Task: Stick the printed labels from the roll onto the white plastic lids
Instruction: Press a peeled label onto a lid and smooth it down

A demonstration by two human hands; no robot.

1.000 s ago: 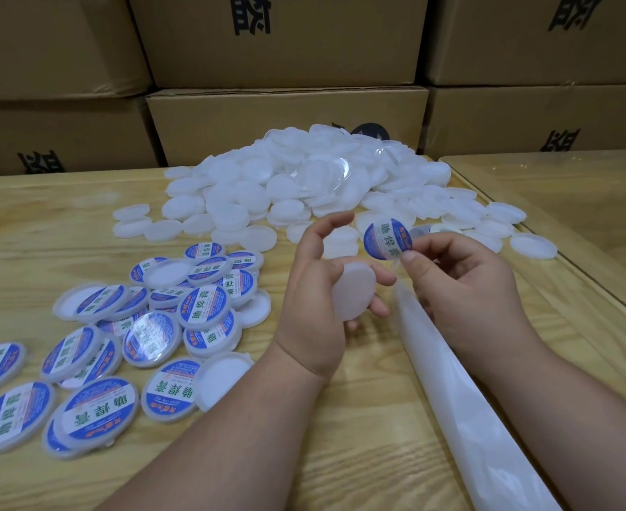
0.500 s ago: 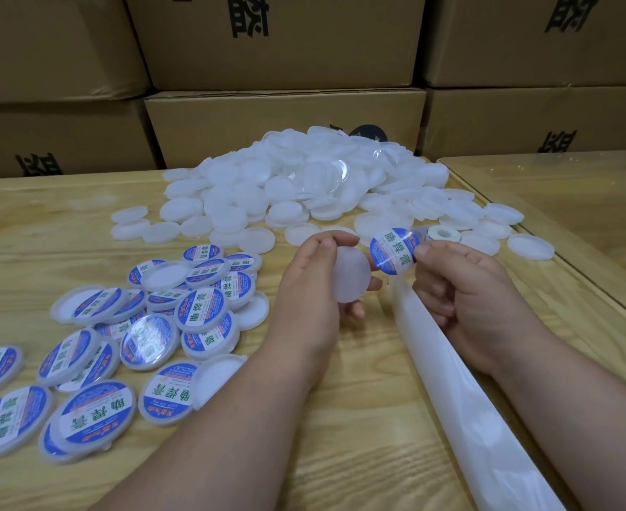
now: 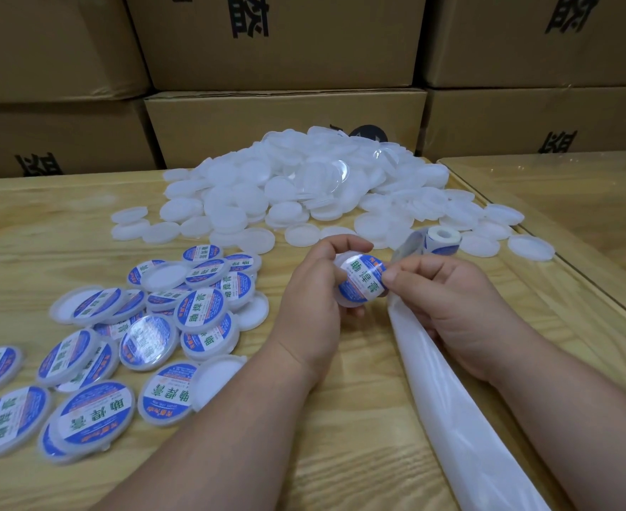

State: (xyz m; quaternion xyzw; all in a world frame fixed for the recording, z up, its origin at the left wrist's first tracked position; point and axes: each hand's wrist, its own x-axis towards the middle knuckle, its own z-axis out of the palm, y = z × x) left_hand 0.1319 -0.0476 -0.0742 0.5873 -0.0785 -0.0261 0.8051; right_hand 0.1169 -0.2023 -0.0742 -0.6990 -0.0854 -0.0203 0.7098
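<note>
- Left hand (image 3: 309, 307) grips a white lid (image 3: 348, 300) above the wooden surface (image 3: 341, 418).
- Right hand (image 3: 448, 304) pinches a blue label (image 3: 363, 278) (printed face up) against that lid.
- Label roll (image 3: 440, 239) lies just behind.

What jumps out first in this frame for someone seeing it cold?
Dead centre, the left hand holds a white lid while the right hand presses a blue and white printed label onto it. Behind them a big heap of bare white lids spreads across the wooden table, and labelled lids lie scattered at the left. Cardboard boxes wall off the back.
</note>
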